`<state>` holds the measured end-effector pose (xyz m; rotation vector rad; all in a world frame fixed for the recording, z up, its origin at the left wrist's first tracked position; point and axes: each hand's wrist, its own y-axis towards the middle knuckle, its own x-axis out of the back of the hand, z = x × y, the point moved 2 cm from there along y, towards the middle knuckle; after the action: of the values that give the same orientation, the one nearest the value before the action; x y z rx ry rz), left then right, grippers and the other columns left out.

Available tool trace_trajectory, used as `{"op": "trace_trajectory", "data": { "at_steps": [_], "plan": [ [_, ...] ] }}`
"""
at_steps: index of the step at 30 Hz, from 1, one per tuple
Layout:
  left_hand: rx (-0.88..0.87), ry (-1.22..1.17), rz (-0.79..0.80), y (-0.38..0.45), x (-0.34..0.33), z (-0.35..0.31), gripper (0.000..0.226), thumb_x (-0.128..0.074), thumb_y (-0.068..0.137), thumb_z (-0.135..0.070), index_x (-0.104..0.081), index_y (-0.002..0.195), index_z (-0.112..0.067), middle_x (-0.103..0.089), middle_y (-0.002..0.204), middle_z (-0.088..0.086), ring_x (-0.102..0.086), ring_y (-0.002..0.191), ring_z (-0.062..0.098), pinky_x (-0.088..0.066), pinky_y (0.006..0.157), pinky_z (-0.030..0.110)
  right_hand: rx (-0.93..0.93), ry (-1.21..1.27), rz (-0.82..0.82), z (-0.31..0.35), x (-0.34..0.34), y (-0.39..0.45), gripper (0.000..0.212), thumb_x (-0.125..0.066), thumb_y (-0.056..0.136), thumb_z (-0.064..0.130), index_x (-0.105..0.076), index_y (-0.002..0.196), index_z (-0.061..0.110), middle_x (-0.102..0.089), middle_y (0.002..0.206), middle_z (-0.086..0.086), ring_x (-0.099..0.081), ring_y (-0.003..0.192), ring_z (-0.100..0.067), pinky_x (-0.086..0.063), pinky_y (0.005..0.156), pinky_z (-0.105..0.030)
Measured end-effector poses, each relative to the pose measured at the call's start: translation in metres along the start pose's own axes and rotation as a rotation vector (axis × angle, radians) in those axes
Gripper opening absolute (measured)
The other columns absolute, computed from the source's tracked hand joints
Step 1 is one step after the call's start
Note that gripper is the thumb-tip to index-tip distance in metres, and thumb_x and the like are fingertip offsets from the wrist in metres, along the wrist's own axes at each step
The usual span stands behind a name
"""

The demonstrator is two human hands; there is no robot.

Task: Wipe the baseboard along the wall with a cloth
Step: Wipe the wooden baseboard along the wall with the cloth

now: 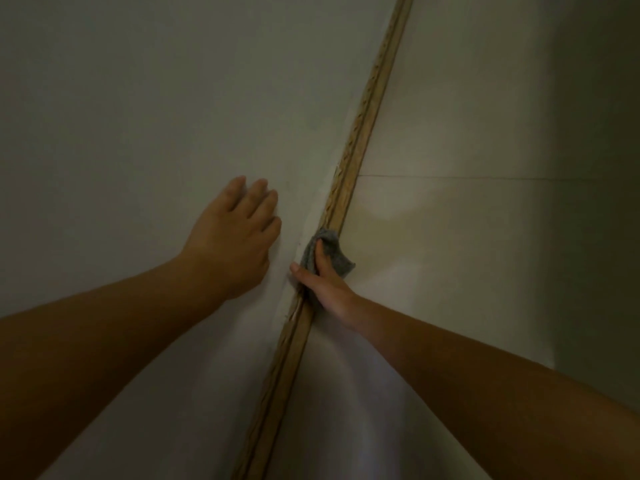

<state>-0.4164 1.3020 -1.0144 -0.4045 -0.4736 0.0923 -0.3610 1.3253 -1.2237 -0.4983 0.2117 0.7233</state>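
Right hand (323,284) has a small grey cloth (329,252) bunched up in its grip, pressed right onto the wooden baseboard (356,147) about halfway along the strip in view. Left hand (232,237) is flat on the white wall (138,116) just beside it, fingers straight. Pale tiled floor (467,237) on the other side, pretty dim lighting

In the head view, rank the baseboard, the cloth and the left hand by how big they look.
1. Baseboard, running the frame's whole height.
2. Left hand, flat on the wall; it sits nearer the camera, which may flatter it.
3. Cloth, partly hidden under the right hand.
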Motion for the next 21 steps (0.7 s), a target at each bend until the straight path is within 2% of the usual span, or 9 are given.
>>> {"op": "trace_trajectory", "data": {
  "at_steps": [3,12,15,17,19,21],
  "plan": [
    [-0.022,-0.005,-0.015,0.003,0.003,0.002,0.062,-0.017,0.095,-0.044,-0.010,0.149,-0.015,0.005,0.158,0.016,0.009,0.144,0.036,0.010,0.112,0.053,-0.008,0.037,-0.009,0.000,-0.006,-0.008,0.125,-0.058,0.050,0.090,0.005,0.148,0.044,0.008,0.161,0.010,0.000,0.147,-0.015,-0.011,0.120,-0.044],
    [-0.034,-0.072,-0.028,0.005,0.003,-0.002,0.061,-0.020,0.093,-0.045,-0.021,0.146,-0.014,-0.005,0.158,0.016,0.002,0.144,0.034,0.012,0.111,0.049,-0.020,0.066,-0.050,-0.009,-0.010,-0.009,0.123,-0.052,0.052,0.092,0.005,0.149,0.041,0.006,0.161,0.009,0.000,0.147,-0.015,-0.010,0.120,-0.044],
    [-0.023,-0.098,-0.108,0.005,0.006,0.001,0.061,-0.022,0.089,-0.044,-0.041,0.138,-0.014,-0.024,0.153,0.018,-0.015,0.143,0.035,0.004,0.112,0.049,0.014,0.040,-0.047,-0.017,-0.025,-0.021,0.115,-0.053,0.062,0.087,0.005,0.149,0.040,0.010,0.160,0.009,0.003,0.147,-0.014,-0.008,0.120,-0.043],
    [-0.002,-0.124,-0.116,0.004,0.007,-0.001,0.061,-0.022,0.090,-0.044,-0.036,0.141,-0.014,-0.020,0.155,0.017,-0.013,0.143,0.035,0.004,0.112,0.049,0.029,0.020,-0.014,-0.032,-0.032,-0.034,0.111,-0.056,0.069,0.079,0.005,0.150,0.037,0.012,0.160,0.009,0.003,0.147,-0.013,-0.008,0.120,-0.040],
    [-0.001,-0.099,-0.081,0.001,0.002,-0.004,0.062,-0.022,0.091,-0.046,-0.028,0.145,-0.015,-0.013,0.157,0.016,-0.007,0.144,0.034,0.005,0.113,0.049,-0.016,0.014,0.041,-0.040,-0.032,-0.041,0.116,-0.055,0.063,0.083,0.005,0.150,0.036,0.012,0.160,0.009,0.002,0.147,-0.014,-0.009,0.120,-0.042],
    [-0.007,-0.138,-0.060,-0.002,0.000,-0.005,0.061,-0.025,0.087,-0.042,-0.047,0.135,-0.012,-0.031,0.149,0.020,-0.024,0.140,0.038,-0.004,0.113,0.051,-0.062,0.000,0.075,-0.034,-0.030,-0.042,0.121,-0.053,0.056,0.088,0.006,0.150,0.038,0.012,0.160,0.009,0.002,0.147,-0.015,-0.010,0.120,-0.044]
  ]
}}
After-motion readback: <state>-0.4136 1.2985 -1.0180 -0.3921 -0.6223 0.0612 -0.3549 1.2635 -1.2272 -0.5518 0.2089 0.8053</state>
